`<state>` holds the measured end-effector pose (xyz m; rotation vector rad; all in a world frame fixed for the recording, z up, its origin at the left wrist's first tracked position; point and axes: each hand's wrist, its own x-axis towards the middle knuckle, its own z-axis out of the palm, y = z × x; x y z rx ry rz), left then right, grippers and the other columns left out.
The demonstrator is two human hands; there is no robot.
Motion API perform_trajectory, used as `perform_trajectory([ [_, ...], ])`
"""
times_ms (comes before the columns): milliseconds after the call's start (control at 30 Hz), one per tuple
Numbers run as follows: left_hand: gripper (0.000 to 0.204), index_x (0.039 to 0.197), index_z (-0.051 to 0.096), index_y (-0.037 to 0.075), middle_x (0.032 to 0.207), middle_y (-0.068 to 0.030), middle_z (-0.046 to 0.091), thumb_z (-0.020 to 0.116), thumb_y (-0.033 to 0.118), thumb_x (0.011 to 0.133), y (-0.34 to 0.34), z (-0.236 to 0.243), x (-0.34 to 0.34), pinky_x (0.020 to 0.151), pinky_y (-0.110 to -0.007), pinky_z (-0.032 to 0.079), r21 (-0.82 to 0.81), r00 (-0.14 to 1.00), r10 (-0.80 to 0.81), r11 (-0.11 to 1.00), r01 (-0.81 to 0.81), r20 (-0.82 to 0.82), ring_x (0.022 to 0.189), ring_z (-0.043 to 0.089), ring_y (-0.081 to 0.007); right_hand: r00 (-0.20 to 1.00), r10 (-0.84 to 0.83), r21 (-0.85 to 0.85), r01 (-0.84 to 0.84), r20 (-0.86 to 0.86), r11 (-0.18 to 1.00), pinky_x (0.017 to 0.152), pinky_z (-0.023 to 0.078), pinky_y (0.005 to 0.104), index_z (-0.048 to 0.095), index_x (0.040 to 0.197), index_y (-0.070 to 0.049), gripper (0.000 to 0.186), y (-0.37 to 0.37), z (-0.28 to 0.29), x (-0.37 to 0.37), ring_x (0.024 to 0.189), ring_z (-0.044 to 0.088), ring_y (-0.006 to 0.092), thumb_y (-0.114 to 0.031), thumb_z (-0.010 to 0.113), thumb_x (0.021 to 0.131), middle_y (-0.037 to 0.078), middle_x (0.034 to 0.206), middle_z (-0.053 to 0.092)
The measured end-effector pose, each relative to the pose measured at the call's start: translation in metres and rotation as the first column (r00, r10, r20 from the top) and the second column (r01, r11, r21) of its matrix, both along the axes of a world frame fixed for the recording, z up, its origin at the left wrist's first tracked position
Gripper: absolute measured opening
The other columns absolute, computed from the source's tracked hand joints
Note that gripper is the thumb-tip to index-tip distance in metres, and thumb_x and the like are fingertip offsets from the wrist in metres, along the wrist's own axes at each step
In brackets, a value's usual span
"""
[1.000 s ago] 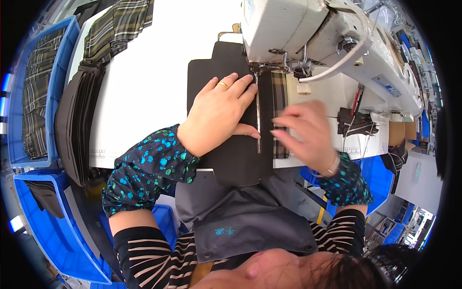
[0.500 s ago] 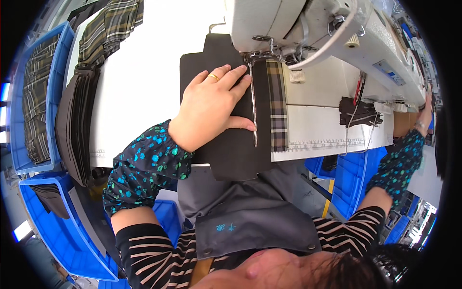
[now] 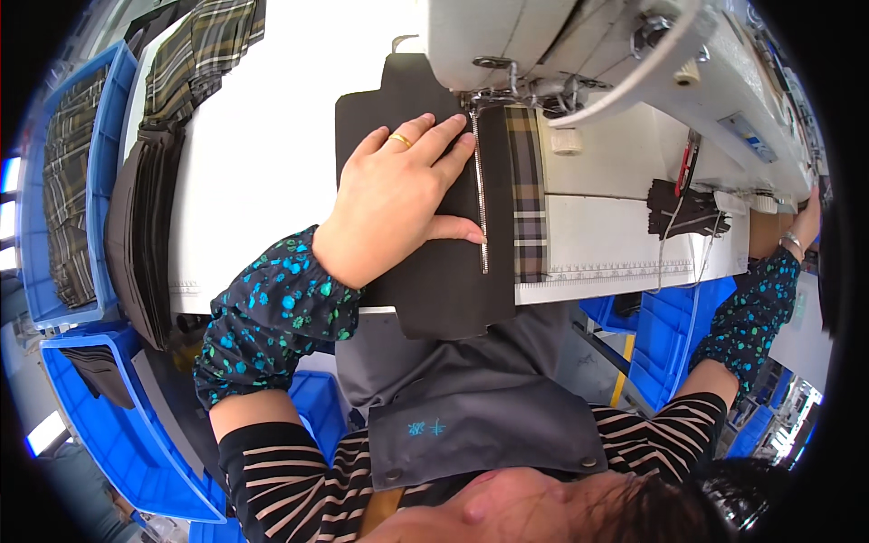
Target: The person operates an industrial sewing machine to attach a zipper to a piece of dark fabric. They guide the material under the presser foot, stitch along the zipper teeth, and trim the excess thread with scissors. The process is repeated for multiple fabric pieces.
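My left hand (image 3: 403,199) lies flat with fingers spread on a dark brown fabric panel (image 3: 434,290). Its fingertips and thumb rest along a metal-toothed zipper (image 3: 482,199) set into the panel. The zipper's far end runs under the needle area of a white sewing machine (image 3: 579,54). A strip of plaid fabric (image 3: 529,208) shows along the panel's right side. Far to the right, my right hand (image 3: 804,222) reaches up to the right end of the machine; its fingers are hidden.
Stacked dark panels (image 3: 145,226) and folded plaid pieces (image 3: 195,63) lie on the left, beside a blue bin (image 3: 116,172). Red-handled snips (image 3: 688,163) and a bundle of dark zippers (image 3: 674,210) lie right of the machine bed. Blue bins (image 3: 665,335) stand below the table.
The view has shifted slightly. My left hand keeps its flat pose on the panel, and my right hand remains at the machine's right end.
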<state>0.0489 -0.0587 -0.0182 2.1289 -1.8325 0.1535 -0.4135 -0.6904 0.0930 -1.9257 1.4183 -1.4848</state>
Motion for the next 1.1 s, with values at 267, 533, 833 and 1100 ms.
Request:
perform_trajectory([
  [267, 0.089, 0.142, 0.065, 0.006, 0.150, -0.0063, 0.061, 0.079, 0.062, 0.075, 0.004, -0.006, -0.003, 0.112, -0.046, 0.048, 0.000, 0.997, 0.050, 0.999, -0.050, -0.057, 0.138, 0.057, -0.0300, 0.961, 0.112, 0.032, -0.124, 0.253, 0.992, 0.090, 0.055, 0.0346, 0.070, 0.125, 0.004, 0.048, -0.016, -0.016, -0.008, 0.104, 0.071, 0.0213, -0.040, 0.064, 0.107, 0.011, 0.122, 0.073],
  [533, 0.087, 0.141, 0.065, 0.005, 0.149, -0.0071, 0.062, 0.080, 0.059, 0.075, 0.001, -0.014, -0.009, 0.111, -0.046, 0.048, -0.017, 0.997, 0.066, 0.998, -0.067, -0.036, 0.137, 0.057, -0.0286, 0.914, 0.154, 0.037, -0.181, 0.376, 0.983, 0.073, 0.055, 0.0330, 0.067, 0.132, -0.004, 0.048, 0.008, -0.034, -0.015, 0.097, 0.071, 0.0213, -0.045, 0.056, 0.110, 0.007, 0.118, 0.074],
  [833, 0.089, 0.141, 0.064, 0.003, 0.146, -0.0081, 0.063, 0.081, 0.059, 0.074, 0.001, -0.013, -0.011, 0.109, -0.048, 0.049, 0.002, 0.997, 0.076, 0.997, -0.076, -0.028, 0.137, 0.058, -0.0292, 0.928, 0.208, 0.074, -0.241, 0.310, 0.968, 0.070, 0.057, 0.0350, 0.066, 0.135, -0.007, 0.053, 0.013, -0.033, -0.018, 0.094, 0.072, 0.0227, -0.051, 0.047, 0.112, 0.007, 0.119, 0.073],
  [1100, 0.089, 0.143, 0.062, 0.003, 0.147, -0.0089, 0.063, 0.080, 0.060, 0.076, 0.001, -0.016, -0.011, 0.110, -0.048, 0.049, -0.029, 0.996, 0.091, 0.995, -0.091, 0.002, 0.137, 0.058, -0.0294, 0.945, 0.150, 0.098, -0.185, 0.289, 0.978, 0.086, 0.060, 0.0403, 0.063, 0.139, -0.008, 0.051, 0.016, -0.033, -0.014, 0.107, 0.071, 0.0263, -0.048, 0.044, 0.113, 0.008, 0.127, 0.070],
])
